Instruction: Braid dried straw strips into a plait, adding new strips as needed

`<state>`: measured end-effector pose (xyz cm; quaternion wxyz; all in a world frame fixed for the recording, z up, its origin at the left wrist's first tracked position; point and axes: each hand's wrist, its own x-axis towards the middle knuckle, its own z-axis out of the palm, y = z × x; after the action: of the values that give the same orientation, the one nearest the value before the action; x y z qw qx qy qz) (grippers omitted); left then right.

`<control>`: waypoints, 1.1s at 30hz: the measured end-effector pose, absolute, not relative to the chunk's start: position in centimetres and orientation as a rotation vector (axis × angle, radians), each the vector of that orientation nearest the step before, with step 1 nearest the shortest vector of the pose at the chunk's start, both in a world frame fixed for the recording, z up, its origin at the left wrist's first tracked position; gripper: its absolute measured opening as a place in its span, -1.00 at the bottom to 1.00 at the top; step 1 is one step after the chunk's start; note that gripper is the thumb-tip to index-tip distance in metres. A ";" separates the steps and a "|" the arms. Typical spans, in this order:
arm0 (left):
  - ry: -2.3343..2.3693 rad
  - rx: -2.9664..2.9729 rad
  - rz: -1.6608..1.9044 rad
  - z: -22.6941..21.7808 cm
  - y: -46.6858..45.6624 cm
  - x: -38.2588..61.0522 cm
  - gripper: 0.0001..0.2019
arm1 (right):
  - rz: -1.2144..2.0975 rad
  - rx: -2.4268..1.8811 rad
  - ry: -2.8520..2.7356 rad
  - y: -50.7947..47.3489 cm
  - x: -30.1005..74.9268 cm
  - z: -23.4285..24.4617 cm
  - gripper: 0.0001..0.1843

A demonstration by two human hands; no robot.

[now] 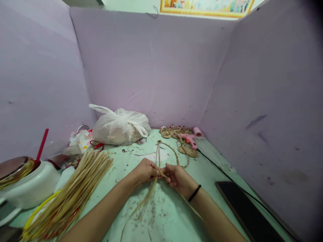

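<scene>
Between my two hands, at the middle of the table, runs a braided straw cord (159,154) with loose strand ends. My left hand (147,169) is closed, pinching the strands where the braid ends, and loose fibres trail down below it. My right hand (178,178) grips another strand close beside it, with a long tail hanging under the wrist. From the top of the cord, a finished length curves right toward a pink glue gun (188,139) and coiled straw pieces (188,151). The fingertips partly hide the point where the strands cross.
A bundle of dry straw strips (73,188) lies at left, by a white pot (37,185). A tied white plastic bag (121,126) and red-handled scissors (98,145) are behind. At right are a dark flat tablet-like object (246,208), a black cable (227,174) and a pink roll (198,132). Lilac panels enclose the table.
</scene>
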<state>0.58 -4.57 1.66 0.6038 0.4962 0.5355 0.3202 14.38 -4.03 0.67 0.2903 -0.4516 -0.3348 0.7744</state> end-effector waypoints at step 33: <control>1.564 1.581 0.524 1.4 -4.6 0.5 -0.89 | 1.508 -1.384 -1.364 -4.1 13.5 -1.2 -0.89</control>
<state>0.48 -4.62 1.40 0.4152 0.6295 0.6227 0.2087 13.51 -4.14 -1.21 0.3342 -0.5304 -0.5225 0.5779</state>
